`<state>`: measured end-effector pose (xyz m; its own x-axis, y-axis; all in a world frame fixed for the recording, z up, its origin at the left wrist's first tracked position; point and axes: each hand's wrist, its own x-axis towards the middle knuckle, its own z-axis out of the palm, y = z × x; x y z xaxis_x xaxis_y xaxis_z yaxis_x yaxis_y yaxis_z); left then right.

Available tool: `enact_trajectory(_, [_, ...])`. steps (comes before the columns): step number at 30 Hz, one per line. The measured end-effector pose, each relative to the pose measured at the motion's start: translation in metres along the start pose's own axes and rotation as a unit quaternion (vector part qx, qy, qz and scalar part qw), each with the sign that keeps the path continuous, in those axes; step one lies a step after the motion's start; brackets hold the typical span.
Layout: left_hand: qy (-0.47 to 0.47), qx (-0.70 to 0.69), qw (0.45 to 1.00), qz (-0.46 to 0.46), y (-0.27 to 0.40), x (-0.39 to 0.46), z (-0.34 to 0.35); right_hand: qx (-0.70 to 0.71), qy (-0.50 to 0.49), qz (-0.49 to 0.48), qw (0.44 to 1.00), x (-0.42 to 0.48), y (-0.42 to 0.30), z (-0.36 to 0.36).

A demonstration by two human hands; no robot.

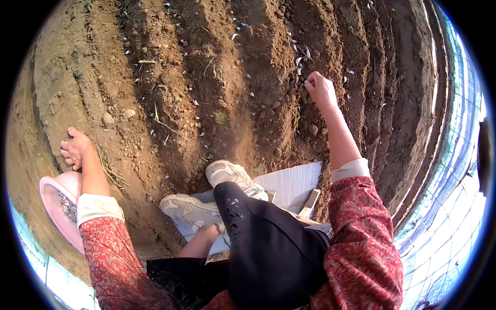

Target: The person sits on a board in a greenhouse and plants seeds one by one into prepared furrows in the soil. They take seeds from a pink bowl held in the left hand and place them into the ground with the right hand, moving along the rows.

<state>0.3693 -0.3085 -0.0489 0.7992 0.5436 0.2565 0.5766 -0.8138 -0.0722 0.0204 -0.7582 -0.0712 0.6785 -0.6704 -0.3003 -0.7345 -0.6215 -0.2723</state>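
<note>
My right hand reaches over a furrow in brown soil, its fingers curled together; whether a clove is pinched between them is hidden. Just beyond it, several whitish garlic cloves lie in that furrow. More cloves are scattered along the neighbouring furrows. At the left, my left hand is held over bare soil with its fingers partly bent, and nothing shows in it. Right below that hand, partly covered by my forearm, is a pink plastic basin with small pieces, probably cloves, inside.
My shoes rest on and beside pale boards with wooden battens. Small stones and dry stalks lie on the soil. Netting or film with a grid borders the plot at the right.
</note>
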Motion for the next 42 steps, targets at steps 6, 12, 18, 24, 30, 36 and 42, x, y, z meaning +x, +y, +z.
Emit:
enact_trajectory(6, [0.001,-0.002,1.0,0.006,0.002,-0.001,0.005,-0.147,-0.035,0.022,0.988,-0.024,-0.006,0.035])
enact_trajectory(12, [0.005,0.002,1.0,0.004,0.001,-0.002,0.0,-0.09,-0.18,0.104,0.974,0.005,-0.018,-0.002])
enact_trajectory(18, [0.0,0.006,1.0,0.006,0.002,-0.002,0.005,-0.077,0.094,0.091,0.988,0.058,-0.015,-0.005])
enact_trajectory(24, [0.007,0.007,1.0,0.012,0.0,0.001,0.006,0.037,0.091,0.085,0.992,0.062,0.0,-0.014])
enact_trajectory(30, [0.013,0.003,1.0,0.005,-0.001,0.001,0.003,0.166,-0.009,0.118,0.979,0.012,0.003,-0.001])
enact_trajectory(36, [0.008,-0.002,1.0,0.011,0.002,-0.001,0.004,-0.025,0.034,0.077,0.996,0.011,0.003,0.039])
enact_trajectory(42, [0.005,-0.001,1.0,0.007,-0.001,0.002,0.007,0.07,0.041,0.079,0.994,0.017,-0.001,0.014])
